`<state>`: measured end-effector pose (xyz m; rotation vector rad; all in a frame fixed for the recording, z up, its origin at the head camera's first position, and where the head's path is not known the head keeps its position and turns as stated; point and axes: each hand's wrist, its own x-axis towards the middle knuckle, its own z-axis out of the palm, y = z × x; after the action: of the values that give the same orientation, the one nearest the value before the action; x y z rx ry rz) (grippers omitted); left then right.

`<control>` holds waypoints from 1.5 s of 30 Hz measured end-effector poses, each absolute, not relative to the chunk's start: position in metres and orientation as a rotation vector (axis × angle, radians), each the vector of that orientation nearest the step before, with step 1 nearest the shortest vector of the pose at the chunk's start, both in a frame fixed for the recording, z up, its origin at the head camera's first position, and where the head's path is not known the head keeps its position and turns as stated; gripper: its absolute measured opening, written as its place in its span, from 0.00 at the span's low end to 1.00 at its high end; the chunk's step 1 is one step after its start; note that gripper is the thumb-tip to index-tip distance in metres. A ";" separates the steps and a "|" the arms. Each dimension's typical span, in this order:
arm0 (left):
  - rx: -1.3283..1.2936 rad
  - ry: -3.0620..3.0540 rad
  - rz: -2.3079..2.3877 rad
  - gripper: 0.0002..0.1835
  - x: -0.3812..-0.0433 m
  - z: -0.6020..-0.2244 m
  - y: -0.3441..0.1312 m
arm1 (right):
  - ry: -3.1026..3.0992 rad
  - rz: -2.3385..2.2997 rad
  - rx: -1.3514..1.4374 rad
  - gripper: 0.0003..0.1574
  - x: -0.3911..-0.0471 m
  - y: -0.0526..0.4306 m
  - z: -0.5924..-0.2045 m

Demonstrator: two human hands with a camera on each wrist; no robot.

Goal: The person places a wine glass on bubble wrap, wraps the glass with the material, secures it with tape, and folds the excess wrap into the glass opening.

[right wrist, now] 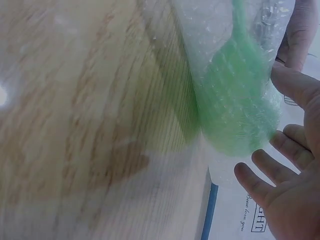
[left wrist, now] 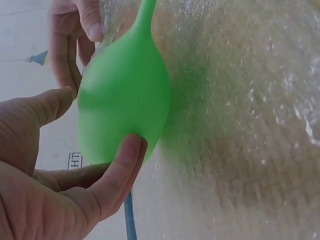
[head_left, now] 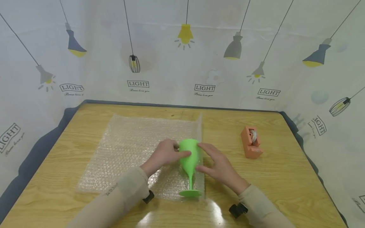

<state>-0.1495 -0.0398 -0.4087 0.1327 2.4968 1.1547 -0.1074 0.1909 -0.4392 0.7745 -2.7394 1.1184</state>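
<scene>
A bright green plastic goblet (head_left: 189, 155) lies on its side over the right part of a sheet of bubble wrap (head_left: 137, 139), its foot towards me. My left hand (head_left: 166, 153) holds the bowl near the rim, the thumb and fingers on different sides of it. At the goblet's right, my right hand (head_left: 220, 164) touches the raised edge of the wrap with spread fingers. In the right wrist view this hand (right wrist: 295, 175) is beside the bowl, which shows through a layer of the wrap (right wrist: 240, 100).
An orange tape dispenser (head_left: 251, 142) with a roll of tape stands on the wooden table (head_left: 273, 183) to the right. White cloth (head_left: 159, 41) printed with lamps hangs behind the table and at both sides. Dark bands (head_left: 148, 198) show at both cuffs.
</scene>
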 end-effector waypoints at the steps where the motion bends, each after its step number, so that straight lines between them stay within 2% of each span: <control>1: 0.122 2.494 1.157 0.32 -0.149 -0.408 -0.039 | -2.739 1.112 0.779 0.51 -0.107 0.190 -0.439; 18: 0.055 2.562 1.027 0.33 -0.146 -0.413 -0.026 | -2.750 1.050 0.789 0.52 -0.110 0.176 -0.437; 35: 0.030 2.514 1.064 0.32 -0.147 -0.418 -0.037 | -2.708 1.155 0.845 0.53 -0.114 0.175 -0.437; 45: 0.000 2.524 1.021 0.38 -0.149 -0.419 -0.050 | -2.708 1.359 0.792 0.49 -0.117 0.179 -0.446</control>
<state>-0.1492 -0.0502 -0.4193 0.0000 2.5241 1.0208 -0.1169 0.1790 -0.4458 0.7918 -2.7078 1.3589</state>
